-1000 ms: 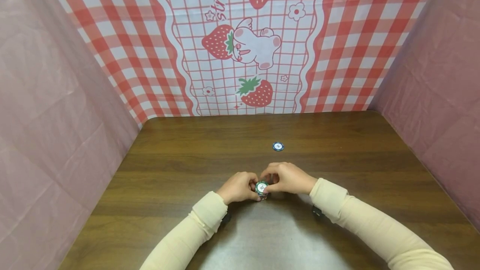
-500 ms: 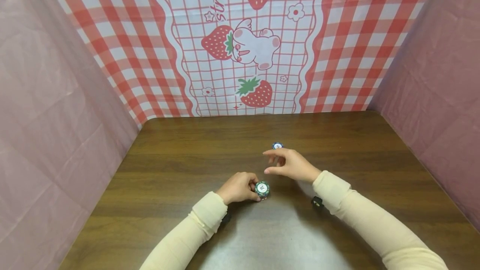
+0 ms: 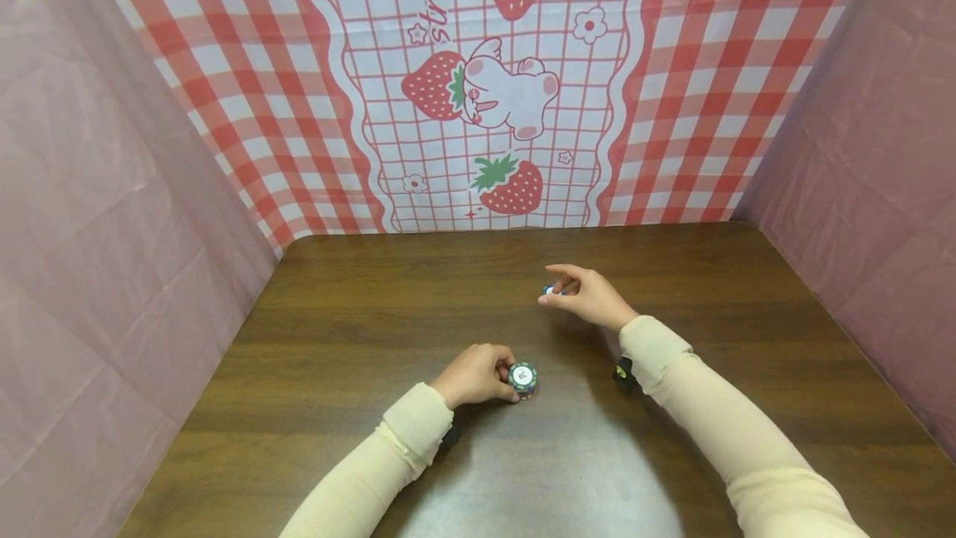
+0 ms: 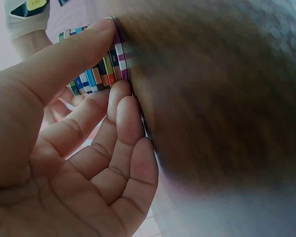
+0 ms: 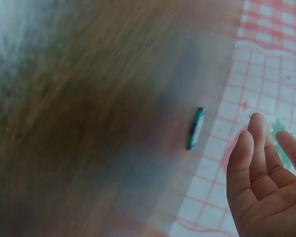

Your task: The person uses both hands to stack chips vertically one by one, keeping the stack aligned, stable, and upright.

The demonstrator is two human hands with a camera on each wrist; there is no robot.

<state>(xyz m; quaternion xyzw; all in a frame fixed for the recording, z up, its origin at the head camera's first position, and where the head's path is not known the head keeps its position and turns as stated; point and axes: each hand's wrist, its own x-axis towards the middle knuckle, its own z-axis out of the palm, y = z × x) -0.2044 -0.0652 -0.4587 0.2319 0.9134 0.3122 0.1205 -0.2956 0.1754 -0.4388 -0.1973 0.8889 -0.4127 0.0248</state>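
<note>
Near the middle of the table, my left hand (image 3: 475, 374) grips a short stack of poker chips (image 3: 523, 377), thumb on the near side and fingers on the far side. The top chip is green with a white centre. From the left wrist view, the stack (image 4: 92, 79) shows edges of many colours, with a purple-and-white chip at the bottom against the table. Farther back, my right hand (image 3: 593, 297) hovers with fingers spread around a single blue-edged poker chip (image 3: 548, 291), partly hidden behind them. In the right wrist view a gap separates that chip (image 5: 196, 129) from the fingers.
The brown wooden table (image 3: 358, 297) ends at a red-and-white checked cloth (image 3: 702, 90) hung behind it. Pink cloth hangs on both sides (image 3: 112, 214). Each wrist carries a dark strapped device below the cuff.
My right hand has left the stack and moved back and to the right, over to the lone chip, with its fingers spreading. My left hand stays on the stack.
</note>
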